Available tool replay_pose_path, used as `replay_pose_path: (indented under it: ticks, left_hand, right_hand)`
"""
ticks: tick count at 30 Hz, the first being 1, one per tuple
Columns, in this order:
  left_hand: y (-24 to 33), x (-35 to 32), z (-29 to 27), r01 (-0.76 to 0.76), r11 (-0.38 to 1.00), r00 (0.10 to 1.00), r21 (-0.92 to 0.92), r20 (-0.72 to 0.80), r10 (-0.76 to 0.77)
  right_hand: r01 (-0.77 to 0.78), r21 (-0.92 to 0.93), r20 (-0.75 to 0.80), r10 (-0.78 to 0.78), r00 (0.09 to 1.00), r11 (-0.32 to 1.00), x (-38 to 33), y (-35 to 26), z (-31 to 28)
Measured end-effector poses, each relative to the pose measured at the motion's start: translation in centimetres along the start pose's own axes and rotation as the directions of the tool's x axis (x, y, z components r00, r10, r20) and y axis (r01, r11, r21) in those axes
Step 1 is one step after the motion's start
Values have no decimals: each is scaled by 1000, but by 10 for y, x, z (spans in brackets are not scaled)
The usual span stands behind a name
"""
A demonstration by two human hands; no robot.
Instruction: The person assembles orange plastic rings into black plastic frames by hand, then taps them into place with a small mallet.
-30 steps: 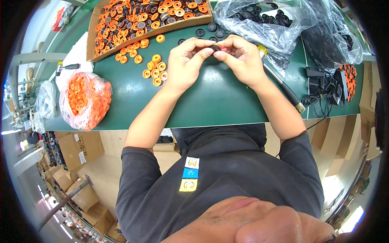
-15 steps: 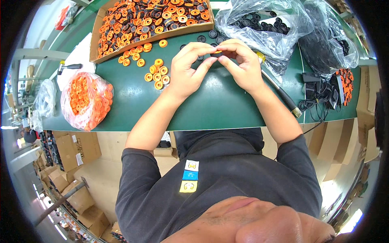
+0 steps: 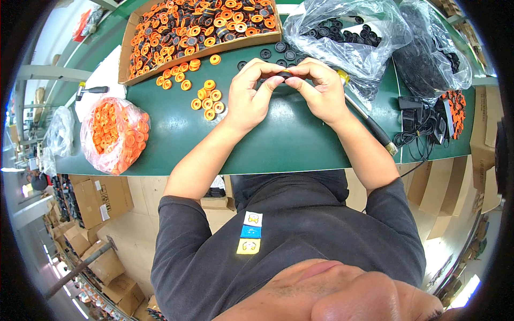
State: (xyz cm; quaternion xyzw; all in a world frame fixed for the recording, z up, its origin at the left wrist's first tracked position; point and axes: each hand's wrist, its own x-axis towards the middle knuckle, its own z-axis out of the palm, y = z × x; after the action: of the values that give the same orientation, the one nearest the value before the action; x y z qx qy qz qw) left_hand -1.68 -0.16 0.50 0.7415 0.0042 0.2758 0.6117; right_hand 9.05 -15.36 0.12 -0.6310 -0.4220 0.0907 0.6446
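Between the fingertips of both hands is a small round black-and-orange disc [image 3: 286, 74], mostly covered by the fingers. My left hand [image 3: 249, 97] pinches it from the left with thumb and index finger. From the right, my right hand [image 3: 321, 92] pinches the same piece. Just beyond the hands lie several loose black discs [image 3: 280, 47]. To the left of my left hand, several loose orange discs [image 3: 209, 95] rest on the green table [image 3: 225, 152]. A cardboard box [image 3: 201, 51] at the back left holds a heap of orange and black discs.
An open plastic bag of orange discs [image 3: 115, 134] stands at left. Clear bags of black discs [image 3: 369, 59] lie at back right. A yellow-ended hammer [image 3: 377, 131] lies beside my right forearm; black cables [image 3: 420, 131] are farther right. Another hammer [image 3: 93, 89] lies far left.
Both hands have shifted slightly toward me, and the disc has tilted in the fingertips: its orange edge showed earlier, while more dark surface shows now.
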Motion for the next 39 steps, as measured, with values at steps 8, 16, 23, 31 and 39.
replay_pose_path:
  ticks: [8, 16, 23, 31, 39]
  left_hand:
    - [1, 5, 0, 291, 904, 956, -313, 77, -282]
    - [-7, 6, -8, -29, 993, 993, 111, 117, 16]
    - [-1, 7, -8, -186, 929, 983, 321, 64, 175]
    - [1, 8, -7, -281, 885, 958, 371, 51, 283]
    - [-5, 10, -8, -184, 938, 981, 295, -4, 193]
  right_hand:
    - [-372, 453, 122, 357, 926, 810, 6, 6, -3]
    - [-339, 437, 147, 306, 941, 833, 6, 6, -5]
    - [130, -56, 31, -128, 991, 990, 3, -6, 0]
    - [75, -73, 51, -71, 996, 995, 3, 0, 1]
    - [-43, -74, 66, 47, 997, 996, 4, 2, 2]
